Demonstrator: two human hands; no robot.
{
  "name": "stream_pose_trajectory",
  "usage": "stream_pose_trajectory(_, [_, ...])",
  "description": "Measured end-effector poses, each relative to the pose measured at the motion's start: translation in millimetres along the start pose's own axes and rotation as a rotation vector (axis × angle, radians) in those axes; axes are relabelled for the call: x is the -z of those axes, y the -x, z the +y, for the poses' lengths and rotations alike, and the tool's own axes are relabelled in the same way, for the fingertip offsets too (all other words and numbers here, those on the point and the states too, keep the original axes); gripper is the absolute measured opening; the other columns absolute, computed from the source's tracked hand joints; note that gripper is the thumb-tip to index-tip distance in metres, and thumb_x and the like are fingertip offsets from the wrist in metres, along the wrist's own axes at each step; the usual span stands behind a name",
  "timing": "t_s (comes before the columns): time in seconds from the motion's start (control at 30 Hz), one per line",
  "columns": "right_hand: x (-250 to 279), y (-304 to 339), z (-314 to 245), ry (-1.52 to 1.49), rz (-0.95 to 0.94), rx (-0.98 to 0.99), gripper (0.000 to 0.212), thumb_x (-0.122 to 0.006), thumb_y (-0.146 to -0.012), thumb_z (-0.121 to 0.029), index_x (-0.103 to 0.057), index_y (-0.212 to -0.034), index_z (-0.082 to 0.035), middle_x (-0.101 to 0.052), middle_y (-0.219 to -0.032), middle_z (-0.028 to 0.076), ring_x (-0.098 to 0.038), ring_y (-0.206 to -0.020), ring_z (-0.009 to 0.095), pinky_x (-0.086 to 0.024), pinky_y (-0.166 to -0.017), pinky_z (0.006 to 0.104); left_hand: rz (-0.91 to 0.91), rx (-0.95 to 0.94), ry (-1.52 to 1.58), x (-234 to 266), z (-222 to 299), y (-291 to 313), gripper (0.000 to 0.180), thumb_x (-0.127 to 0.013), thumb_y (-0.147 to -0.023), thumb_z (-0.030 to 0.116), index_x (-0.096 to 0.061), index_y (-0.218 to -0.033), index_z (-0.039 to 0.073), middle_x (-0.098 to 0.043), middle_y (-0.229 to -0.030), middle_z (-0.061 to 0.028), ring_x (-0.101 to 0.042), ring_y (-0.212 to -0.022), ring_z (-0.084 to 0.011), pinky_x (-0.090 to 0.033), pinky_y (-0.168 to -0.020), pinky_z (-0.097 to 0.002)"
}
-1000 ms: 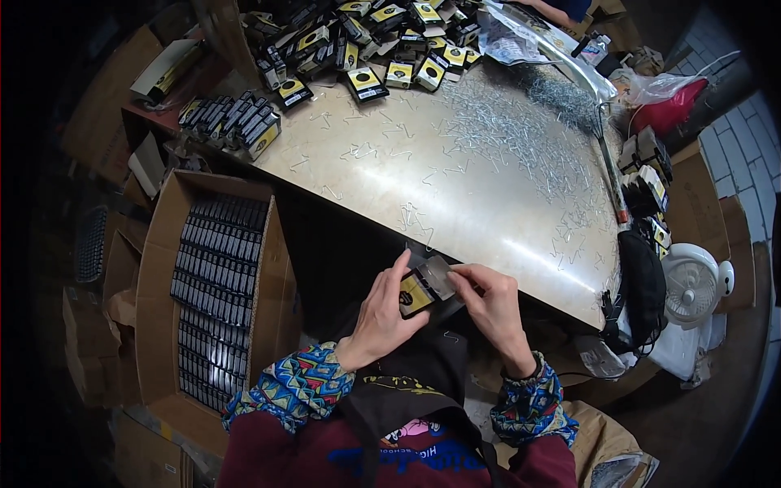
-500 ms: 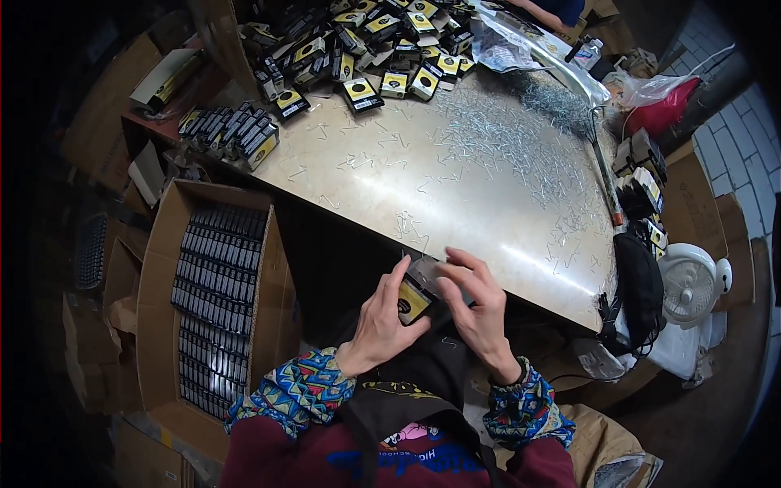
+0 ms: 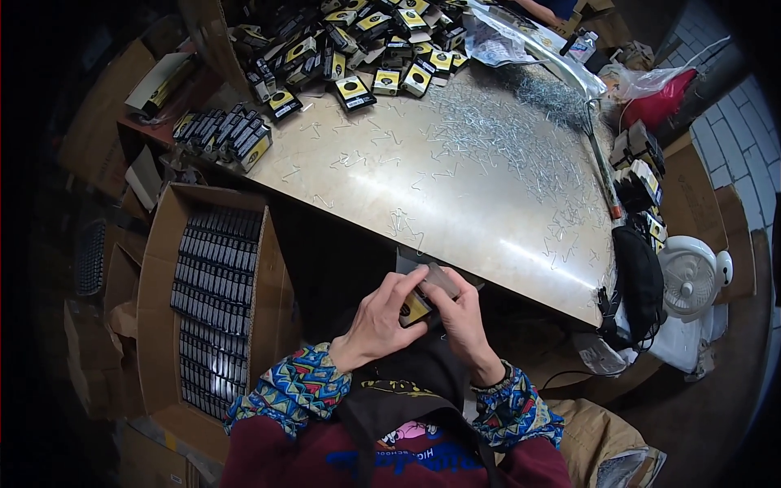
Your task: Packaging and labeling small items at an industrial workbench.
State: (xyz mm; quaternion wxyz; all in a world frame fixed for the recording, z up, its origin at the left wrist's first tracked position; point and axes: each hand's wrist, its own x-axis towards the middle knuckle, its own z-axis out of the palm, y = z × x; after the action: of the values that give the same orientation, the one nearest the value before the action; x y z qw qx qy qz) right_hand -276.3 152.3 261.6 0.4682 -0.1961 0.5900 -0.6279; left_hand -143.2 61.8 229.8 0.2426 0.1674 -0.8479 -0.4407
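A small black and yellow box (image 3: 416, 309) with a raised grey flap (image 3: 440, 280) is held over my lap, just off the table's near edge. My left hand (image 3: 381, 317) grips the box from its left side, thumb across the lower front. The fingers of my right hand (image 3: 458, 315) close on the flap and the box's right side. Part of the box is hidden behind my fingers. Just beyond my hands, a few bent wire hooks (image 3: 404, 228) lie at the edge of the pale table (image 3: 350, 195).
Many similar boxes (image 3: 354, 93) are heaped at the far left, with a neat row (image 3: 224, 134) beside them. Loose hooks (image 3: 504, 134) cover the table's right half. An open carton (image 3: 154, 301) packed with boxes stands left. A white fan (image 3: 687, 276) and a black pouch (image 3: 634, 285) are right.
My right hand, whose fingers were spread above the box's open end, has come down and closed on the flap. My left hand keeps its hold on the box.
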Motion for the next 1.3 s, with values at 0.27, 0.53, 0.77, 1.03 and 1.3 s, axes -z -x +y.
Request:
stream_pose_trajectory(0.27, [17, 8, 14, 0.677, 0.178, 0.791, 0.02, -0.067, -0.088, -0.002, -0.068, -0.108, 0.002, -0.062, -0.115, 0.016, -0.064, -0.092, 0.02, -0.054, -0.075, 0.0301, 0.221, -0.022, 0.051, -7, 2, -5, 0.082, -0.08, -0.068, 0.01, -0.036, -0.137, 0.01, -0.055, -0.109, -0.0167, -0.063, -0.088, -0.0352, -0.054, -0.072, -0.0394])
stream_pose_trajectory(0.53, [6, 12, 20, 0.253, 0.057, 0.466, 0.031, -0.065, -0.089, 0.003, -0.064, -0.119, 0.007, -0.067, -0.118, 0.019, -0.065, -0.101, 0.016, -0.053, -0.082, 0.0255, 0.228, -0.04, -0.018, -16, -1, -2, 0.079, -0.081, -0.068, 0.009, -0.036, -0.133, 0.006, -0.057, -0.107, -0.0189, -0.063, -0.09, -0.0378, -0.053, -0.074, -0.04])
stream_pose_trajectory(0.77, [-4, 15, 22, 0.53, 0.091, 0.446, 0.029, -0.057, -0.099, -0.012, -0.064, -0.117, 0.009, -0.069, -0.116, 0.015, -0.064, -0.101, 0.013, -0.05, -0.09, 0.0254, 0.237, 0.201, -0.193, -19, 0, -4, 0.068, -0.081, -0.07, 0.016, -0.044, -0.125, 0.001, -0.062, -0.101, -0.0224, -0.065, -0.093, -0.0394, -0.053, -0.077, -0.043])
stream_pose_trajectory(1.03, [5, 7, 21, 0.178, -0.024, 0.399, 0.028, -0.064, -0.091, 0.0, -0.065, -0.118, 0.007, -0.069, -0.114, 0.013, -0.064, -0.1, 0.015, -0.05, -0.089, 0.0253, 0.023, 0.4, 0.405, -6, 2, -9, 0.071, -0.083, -0.066, 0.014, -0.043, -0.123, 0.001, -0.062, -0.103, -0.019, -0.065, -0.095, -0.0321, -0.051, -0.083, -0.0384])
stream_pose_trajectory(1.3, [-13, 12, 28, 0.356, 0.12, 0.559, 0.023, -0.068, -0.086, 0.004, -0.07, -0.109, 0.005, -0.071, -0.109, 0.016, -0.068, -0.095, 0.016, -0.054, -0.082, 0.0248, 0.22, 0.153, -0.127, -16, 1, -4, 0.057, -0.076, -0.071, 0.008, -0.044, -0.118, 0.003, -0.057, -0.1, -0.0204, -0.06, -0.091, -0.0405, -0.051, -0.076, -0.0426])
